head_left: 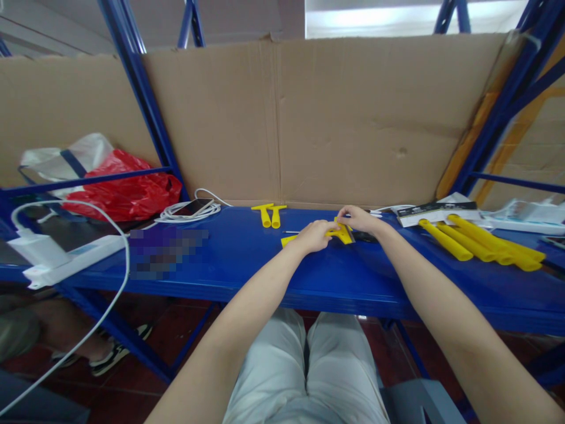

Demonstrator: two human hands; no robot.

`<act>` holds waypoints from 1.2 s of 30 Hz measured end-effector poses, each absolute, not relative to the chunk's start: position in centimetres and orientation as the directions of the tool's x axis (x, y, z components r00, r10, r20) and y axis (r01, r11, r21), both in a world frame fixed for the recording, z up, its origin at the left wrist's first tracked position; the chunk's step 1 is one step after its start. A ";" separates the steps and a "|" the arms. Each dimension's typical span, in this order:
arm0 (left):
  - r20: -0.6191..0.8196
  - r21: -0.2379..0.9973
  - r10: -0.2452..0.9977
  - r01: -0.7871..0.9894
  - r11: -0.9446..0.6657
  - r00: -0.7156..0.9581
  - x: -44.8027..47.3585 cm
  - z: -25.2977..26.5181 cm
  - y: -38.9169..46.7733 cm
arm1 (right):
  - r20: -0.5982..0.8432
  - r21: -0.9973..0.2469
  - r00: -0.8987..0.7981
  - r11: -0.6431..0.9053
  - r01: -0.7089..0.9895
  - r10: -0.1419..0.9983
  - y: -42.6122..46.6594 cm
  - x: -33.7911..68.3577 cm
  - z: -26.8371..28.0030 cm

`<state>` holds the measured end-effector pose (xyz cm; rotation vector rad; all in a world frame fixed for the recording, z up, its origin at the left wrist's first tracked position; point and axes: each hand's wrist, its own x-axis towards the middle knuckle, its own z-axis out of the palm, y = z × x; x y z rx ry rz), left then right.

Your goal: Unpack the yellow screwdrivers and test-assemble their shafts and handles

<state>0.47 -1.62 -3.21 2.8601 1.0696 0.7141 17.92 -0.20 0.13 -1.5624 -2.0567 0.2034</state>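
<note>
A bright white glow (pixel 415 17) is seen above the cardboard (pixel 353 118). The floor (pixel 141 391) is left dark. Small shapes are softly blurred, and part of the table (pixel 247 259) is hidden by blocky squares (pixel 168 253).

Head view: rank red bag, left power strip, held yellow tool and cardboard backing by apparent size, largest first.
1. Cardboard backing
2. Red bag
3. Left power strip
4. Yellow tool, partly covered

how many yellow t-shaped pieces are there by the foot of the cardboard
2: a left piece and a right piece, side by side on the blue table. None there looks hidden; the yellow item at the left hand and right hand isn't counted.
</note>
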 end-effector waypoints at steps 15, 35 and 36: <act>0.430 0.171 0.659 0.661 -0.731 0.617 0.4 -3.0 -1.7 | 0.339 -0.765 0.003 0.274 0.583 0.941 1.0 17.7 -1.5; 0.352 0.128 0.803 0.825 -0.550 0.481 0.0 -2.2 -2.7 | -0.024 -0.960 -0.194 0.032 0.278 0.981 -2.6 16.1 0.4; 0.336 0.107 0.815 0.840 -0.532 0.473 0.0 -2.2 -2.9 | -0.023 -0.959 -0.191 0.032 0.283 0.981 -2.6 16.0 0.4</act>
